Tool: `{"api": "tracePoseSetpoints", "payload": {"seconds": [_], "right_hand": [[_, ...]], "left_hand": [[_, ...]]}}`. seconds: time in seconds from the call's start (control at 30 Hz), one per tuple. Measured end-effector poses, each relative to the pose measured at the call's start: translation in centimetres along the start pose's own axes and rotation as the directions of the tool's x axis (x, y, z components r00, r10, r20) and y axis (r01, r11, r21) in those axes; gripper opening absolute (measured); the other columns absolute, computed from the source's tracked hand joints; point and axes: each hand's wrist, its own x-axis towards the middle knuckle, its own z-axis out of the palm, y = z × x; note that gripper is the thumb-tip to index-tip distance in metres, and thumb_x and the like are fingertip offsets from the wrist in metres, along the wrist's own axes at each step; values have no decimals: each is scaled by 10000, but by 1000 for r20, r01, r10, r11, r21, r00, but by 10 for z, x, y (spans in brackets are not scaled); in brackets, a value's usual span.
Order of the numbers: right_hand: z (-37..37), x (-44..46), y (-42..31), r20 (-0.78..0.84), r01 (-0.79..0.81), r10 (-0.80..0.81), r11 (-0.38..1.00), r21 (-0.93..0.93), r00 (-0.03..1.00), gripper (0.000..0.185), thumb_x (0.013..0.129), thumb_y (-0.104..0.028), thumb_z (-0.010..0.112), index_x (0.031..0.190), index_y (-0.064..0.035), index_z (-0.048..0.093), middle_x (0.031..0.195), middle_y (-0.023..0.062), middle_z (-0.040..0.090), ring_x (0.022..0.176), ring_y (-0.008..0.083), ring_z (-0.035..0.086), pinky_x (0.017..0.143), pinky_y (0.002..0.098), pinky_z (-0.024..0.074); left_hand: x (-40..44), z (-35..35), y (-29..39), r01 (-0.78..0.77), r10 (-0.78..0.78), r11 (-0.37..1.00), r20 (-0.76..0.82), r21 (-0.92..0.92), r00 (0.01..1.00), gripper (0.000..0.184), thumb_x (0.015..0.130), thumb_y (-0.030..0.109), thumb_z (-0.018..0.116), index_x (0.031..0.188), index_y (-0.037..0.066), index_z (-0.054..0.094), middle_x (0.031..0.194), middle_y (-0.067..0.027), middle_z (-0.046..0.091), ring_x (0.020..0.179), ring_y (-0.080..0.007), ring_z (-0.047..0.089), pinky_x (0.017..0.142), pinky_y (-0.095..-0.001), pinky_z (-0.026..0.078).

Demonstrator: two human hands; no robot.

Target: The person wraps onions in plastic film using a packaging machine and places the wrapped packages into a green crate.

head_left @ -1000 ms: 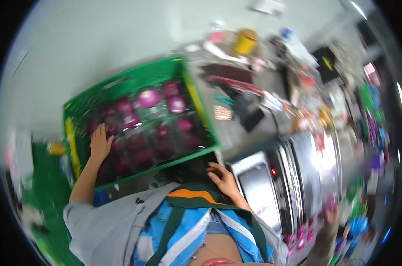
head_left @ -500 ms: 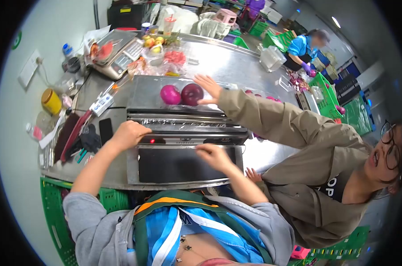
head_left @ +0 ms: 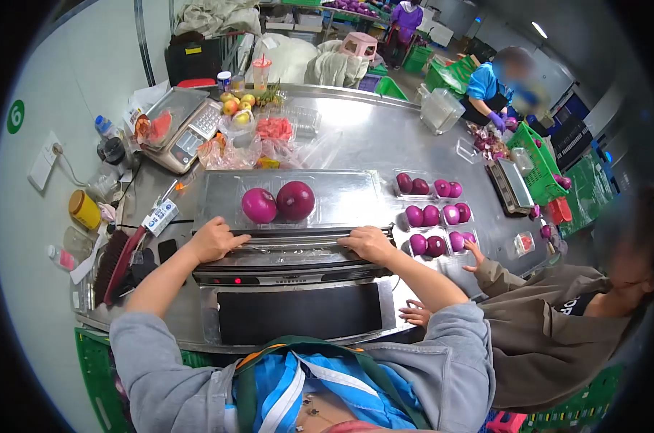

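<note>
A film wrapping machine (head_left: 284, 278) with a small red light stands in front of me, its black plate (head_left: 298, 315) nearest my body. At the left end of its roller my left hand (head_left: 217, 240) is closed, fingers pinched on the edge of the clear plastic film (head_left: 291, 250). Near the right end, my right hand (head_left: 370, 245) grips the same film edge. Just beyond the film, two purple onions, a brighter one (head_left: 259, 206) and a darker one (head_left: 295, 200), sit side by side in a clear tray on the metal top (head_left: 356, 198).
Several trays of paired onions (head_left: 434, 215) lie at right, where a co-worker's hand (head_left: 474, 255) touches one. A scale (head_left: 186, 141), fruit (head_left: 239, 105) and a red-bristled brush (head_left: 121, 263) occupy the left. Farther off, a person in blue (head_left: 489, 90) works beside a green crate (head_left: 536, 166).
Both my hands have moved to the film roller, the right one up from above the black plate. The co-worker's arm has withdrawn from beside the two onions toward the right-hand trays. My view has shifted.
</note>
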Motion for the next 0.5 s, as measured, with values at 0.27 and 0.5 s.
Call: {"api": "tracePoseSetpoints", "payload": {"seconds": [0.27, 0.5], "right_hand": [[-75, -9, -76, -97, -7, 500, 202, 979, 861, 141, 914, -148, 376, 824, -40, 384, 625, 144, 550, 584, 233, 566, 581, 338, 478], [-28, 176, 59, -338, 102, 711, 353, 930, 617, 221, 905, -211, 420, 905, -3, 496, 893, 149, 617, 902, 256, 586, 831, 352, 439]], "left_hand": [[10, -83, 48, 147, -919, 85, -20, -985, 394, 278, 907, 250, 447, 817, 4, 542, 409, 32, 356, 303, -62, 315, 320, -194, 229], [114, 14, -107, 335, -922, 377, -314, -864, 226, 201, 895, 173, 421, 869, 8, 532, 838, -86, 627, 717, -196, 587, 667, -303, 444]]}}
